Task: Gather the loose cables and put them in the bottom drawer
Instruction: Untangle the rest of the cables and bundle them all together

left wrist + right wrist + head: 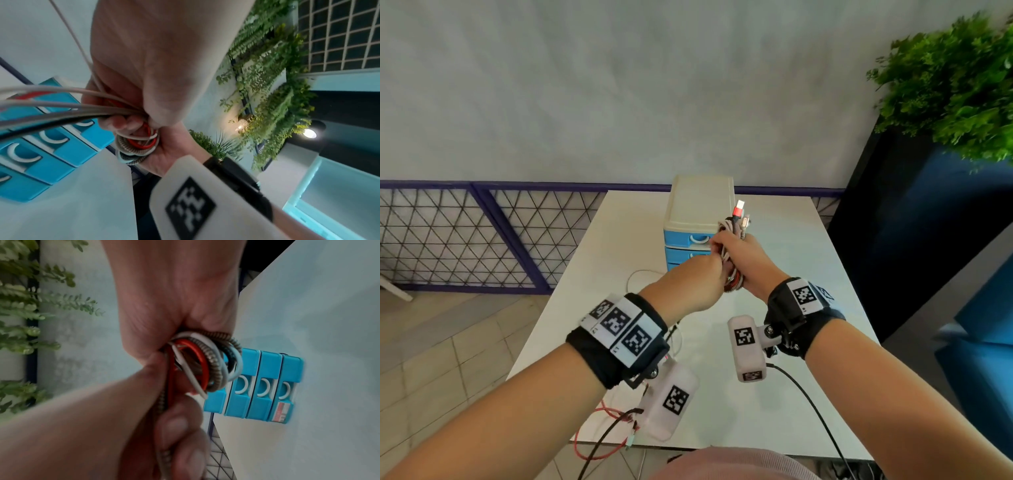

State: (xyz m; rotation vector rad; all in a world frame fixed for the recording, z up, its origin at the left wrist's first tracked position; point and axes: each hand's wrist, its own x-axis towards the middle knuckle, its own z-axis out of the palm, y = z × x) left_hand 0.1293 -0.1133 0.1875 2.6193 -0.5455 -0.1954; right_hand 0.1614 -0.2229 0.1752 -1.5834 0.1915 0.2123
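Item: cable bundle (732,260), coiled, clamped in my right hand (748,265) and left hand (693,284), near the drawer unit (697,219). Step: gathering. Next, I judge: free one hand, open bottom drawer.

Two hands (698,277) are seen, one drawer unit (697,219) with four blue drawers (265,386), one cable bundle (197,361), one table (808,260), and one plant (955,85).
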